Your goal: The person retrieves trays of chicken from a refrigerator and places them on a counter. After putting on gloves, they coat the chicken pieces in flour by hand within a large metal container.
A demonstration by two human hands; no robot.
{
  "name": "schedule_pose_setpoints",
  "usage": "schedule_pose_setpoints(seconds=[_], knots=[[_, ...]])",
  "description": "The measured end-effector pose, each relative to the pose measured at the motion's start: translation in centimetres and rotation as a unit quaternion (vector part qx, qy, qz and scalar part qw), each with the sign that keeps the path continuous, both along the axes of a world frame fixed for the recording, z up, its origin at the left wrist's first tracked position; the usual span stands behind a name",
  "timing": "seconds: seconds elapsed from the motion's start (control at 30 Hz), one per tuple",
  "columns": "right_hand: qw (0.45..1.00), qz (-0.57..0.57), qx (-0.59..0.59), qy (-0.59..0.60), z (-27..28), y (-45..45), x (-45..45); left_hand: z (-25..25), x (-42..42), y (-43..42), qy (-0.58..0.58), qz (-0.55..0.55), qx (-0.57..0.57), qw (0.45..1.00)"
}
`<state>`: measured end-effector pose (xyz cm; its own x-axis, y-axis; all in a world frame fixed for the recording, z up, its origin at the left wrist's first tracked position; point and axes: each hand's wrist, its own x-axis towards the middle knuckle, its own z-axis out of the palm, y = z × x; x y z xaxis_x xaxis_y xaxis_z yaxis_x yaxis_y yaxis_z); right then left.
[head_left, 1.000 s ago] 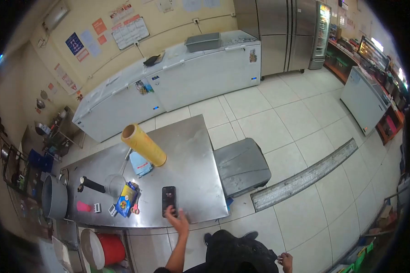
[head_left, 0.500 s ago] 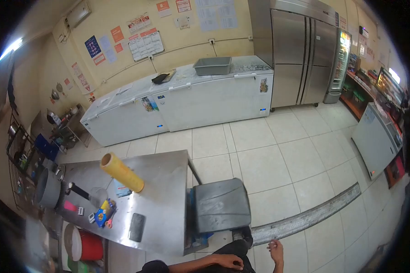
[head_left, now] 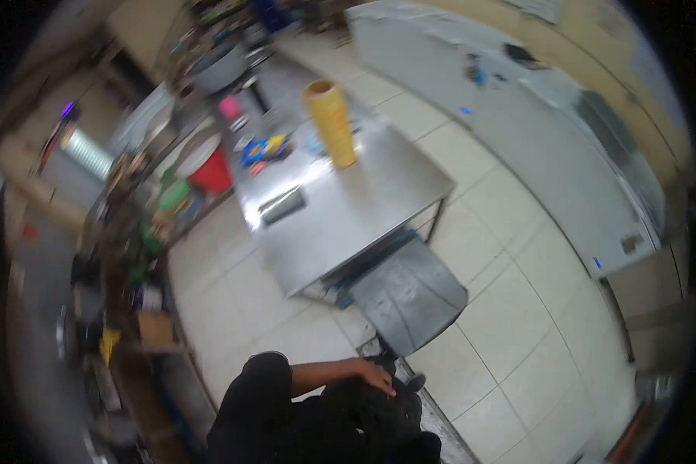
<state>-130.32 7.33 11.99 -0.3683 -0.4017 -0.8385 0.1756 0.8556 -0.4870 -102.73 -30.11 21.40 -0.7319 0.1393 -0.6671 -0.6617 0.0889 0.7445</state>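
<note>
My left hand (head_left: 377, 377) hangs low in front of my dark clothing, its fingers loosely curled downward and blurred; whether they hold anything is unclear. My right hand does not show. Ahead is a steel table (head_left: 371, 220) with a dark phone (head_left: 283, 205) lying near its front edge, apart from my hand. A tall yellow roll (head_left: 331, 127) stands on the table, beside blue and yellow packets (head_left: 267, 150) and a black cylindrical item (head_left: 255, 93). The grey stool (head_left: 410, 298) is the thing nearest my left hand.
A large grey pot (head_left: 218, 69) sits at the table's far end. Left of the table stands a red bucket (head_left: 213, 172) near cluttered shelves. White chest freezers (head_left: 510, 131) line the wall at the right. Pale floor tiles (head_left: 510, 340) extend right of the stool.
The view has swung left and tilted, with motion blur. My left hand has moved from the phone down to my body. My right hand has gone out of view.
</note>
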Motion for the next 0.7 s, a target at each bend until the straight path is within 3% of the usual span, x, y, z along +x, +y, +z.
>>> schedule_pose_setpoints(seconds=[0.07,0.23,0.33,0.4,0.47,0.57,0.6,0.63,0.67,0.7], knots=[[0.999,0.044,0.005,0.001,-0.5,-1.8,-7.6,-1.9,0.8,3.3,0.001,0.073,-0.142,0.987],[0.997,0.058,-0.012,0.042,-3.4,-13.8,-27.5,-1.5,2.5,14.0,-0.125,0.362,-0.161,0.910],[0.991,-0.011,-0.111,0.078,-4.6,-27.9,-37.5,-0.3,3.6,17.4,-0.173,0.415,-0.111,0.886],[0.975,-0.038,-0.198,0.094,-3.5,-38.1,-39.8,-2.6,5.3,19.6,-0.174,0.442,-0.102,0.874],[0.952,0.098,-0.224,0.186,1.9,-44.9,-33.7,-4.7,6.7,21.7,-0.177,0.467,-0.084,0.862],[0.910,0.269,-0.255,0.184,3.4,-49.0,-19.3,-3.8,9.7,24.2,-0.221,0.499,-0.054,0.836],[0.881,0.372,-0.246,0.160,1.0,-49.1,-15.6,-3.8,11.3,25.3,-0.243,0.511,-0.013,0.824],[0.829,0.430,-0.314,0.173,-5.3,-48.3,-12.4,-4.4,12.6,26.7,-0.253,0.531,-0.028,0.808],[0.838,0.481,-0.259,0.005,-4.6,-46.6,-5.5,-5.8,14.5,28.2,-0.221,0.536,-0.036,0.814],[0.712,0.607,-0.350,0.033,-12.8,-45.4,-2.7,-8.0,16.7,29.5,-0.190,0.541,-0.052,0.818]])
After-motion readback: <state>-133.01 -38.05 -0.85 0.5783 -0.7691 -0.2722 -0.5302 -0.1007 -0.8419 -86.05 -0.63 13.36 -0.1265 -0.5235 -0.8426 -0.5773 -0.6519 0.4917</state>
